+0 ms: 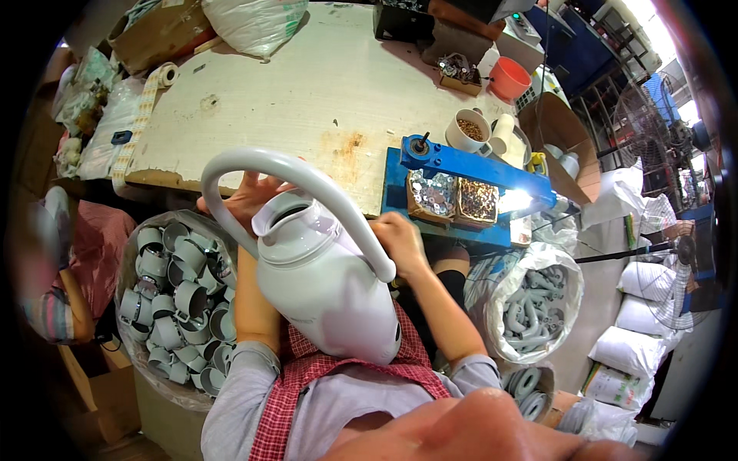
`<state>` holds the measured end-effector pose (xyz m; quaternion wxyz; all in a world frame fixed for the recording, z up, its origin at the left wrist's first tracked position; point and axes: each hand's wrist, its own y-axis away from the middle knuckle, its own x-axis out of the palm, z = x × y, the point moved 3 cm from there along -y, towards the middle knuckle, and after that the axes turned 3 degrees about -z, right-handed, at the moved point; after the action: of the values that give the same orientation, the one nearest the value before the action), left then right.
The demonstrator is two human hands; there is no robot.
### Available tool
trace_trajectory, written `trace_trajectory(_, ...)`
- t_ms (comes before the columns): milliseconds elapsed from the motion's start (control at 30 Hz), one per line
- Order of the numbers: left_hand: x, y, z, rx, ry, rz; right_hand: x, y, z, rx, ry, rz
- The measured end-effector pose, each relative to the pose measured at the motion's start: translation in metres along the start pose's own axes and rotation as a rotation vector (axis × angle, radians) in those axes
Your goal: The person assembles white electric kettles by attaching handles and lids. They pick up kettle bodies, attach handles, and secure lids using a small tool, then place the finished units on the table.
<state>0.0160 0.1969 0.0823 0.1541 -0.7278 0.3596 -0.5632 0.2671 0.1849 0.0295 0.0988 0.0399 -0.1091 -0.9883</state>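
A pale grey vacuum jug with a large curved handle leans against my body in the middle, its open spout facing up and away. My left hand is around the far left side of the jug, by the handle and the spout. Part of that hand is hidden behind the jug. Beside the lower right end of the handle, my right hand is closed, its fingertips turned out of sight and slightly blurred. What it grips, if anything, cannot be made out.
A blue bench tool with a bright lamp stands over boxes of small metal parts at the right. Grey ring-shaped parts fill a bag on the left; grey handles fill another bag. Another person's arm shows at far left.
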Motion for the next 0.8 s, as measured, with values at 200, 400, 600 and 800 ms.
trace_trajectory(200,0.007,0.004,-0.043,-0.195,-0.751,-0.609,0.053,-0.006,-0.028,0.198,-0.563,0.224)
trace_trajectory(400,0.097,0.036,-0.053,-0.103,-1.752,-0.647,0.06,0.008,0.013,-0.124,0.151,0.01)
trace_trajectory(600,0.053,0.153,-0.104,-0.173,-1.609,-1.217,0.002,-0.002,0.087,-1.005,0.419,-0.307)
trace_trajectory(800,0.066,0.199,-0.11,0.036,-1.287,-1.122,-0.074,-0.082,0.133,-0.621,0.369,-0.329)
